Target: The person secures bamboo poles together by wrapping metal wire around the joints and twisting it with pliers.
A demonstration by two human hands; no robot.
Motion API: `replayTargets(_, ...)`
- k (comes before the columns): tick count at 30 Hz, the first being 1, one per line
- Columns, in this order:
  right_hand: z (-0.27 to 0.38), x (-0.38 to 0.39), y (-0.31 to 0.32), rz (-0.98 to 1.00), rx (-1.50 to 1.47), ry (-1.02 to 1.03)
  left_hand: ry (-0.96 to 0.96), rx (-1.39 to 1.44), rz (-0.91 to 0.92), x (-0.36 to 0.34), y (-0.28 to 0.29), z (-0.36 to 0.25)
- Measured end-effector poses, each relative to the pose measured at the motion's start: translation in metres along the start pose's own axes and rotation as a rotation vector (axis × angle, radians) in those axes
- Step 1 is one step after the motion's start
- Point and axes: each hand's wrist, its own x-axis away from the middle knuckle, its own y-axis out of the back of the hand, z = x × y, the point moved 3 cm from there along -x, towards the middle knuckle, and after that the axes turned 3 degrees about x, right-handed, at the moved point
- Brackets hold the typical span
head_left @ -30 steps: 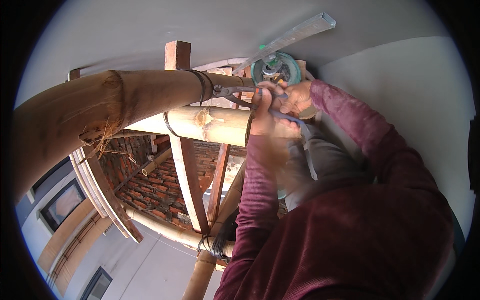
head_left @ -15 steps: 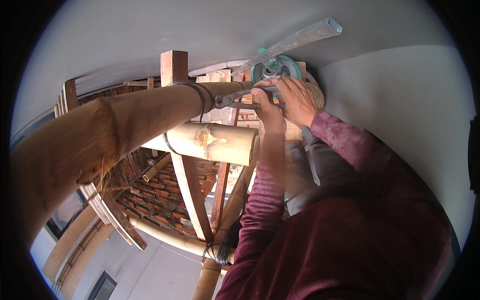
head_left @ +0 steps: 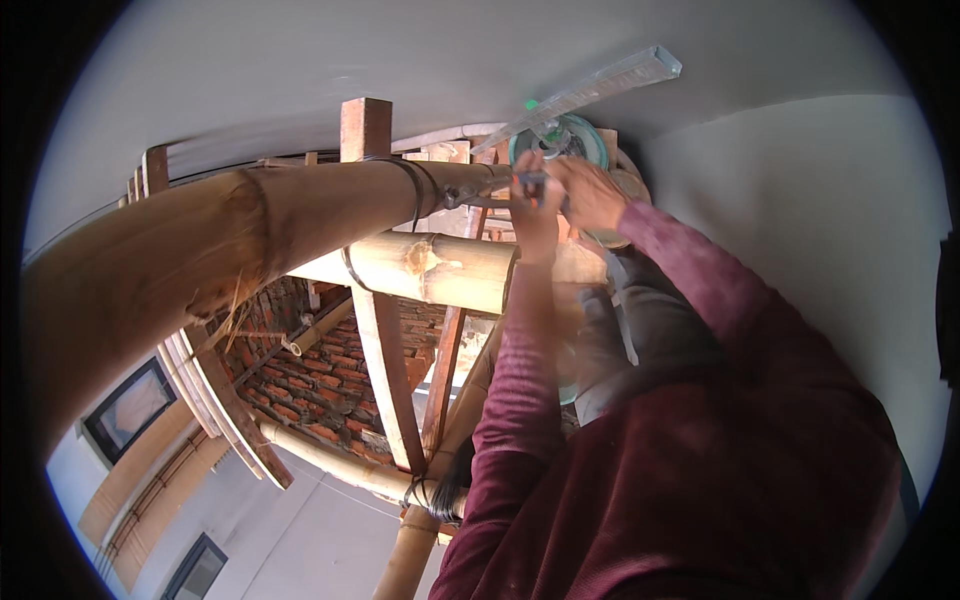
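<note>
Pliers [head_left: 500, 200] now sit lower beside the teal disc [head_left: 560, 140]; my left hand [head_left: 535, 205] grips them, right hand [head_left: 590, 190] pinching alongside.

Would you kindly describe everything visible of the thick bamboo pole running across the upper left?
The bamboo pole is thick, tan-brown and round, running from the lower left up to the right toward the hands. Its skin is scuffed, with frayed fibres hanging at a node on its underside. Dark wire wraps around it beside a wooden post. A shorter, paler bamboo crosses just beneath it. The left hand is at its far end; contact is unclear.
</note>
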Motion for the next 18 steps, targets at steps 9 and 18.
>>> replayTargets(9,0.028,0.029,0.014,0.824,-0.666,-0.344,0.297,0.392,-0.078,0.057,-0.009,-0.022)
replayTargets(18,0.006,-0.019,-0.045,0.327,-0.394,-0.023,0.091,-0.009,-0.188,0.022,0.025,0.016)
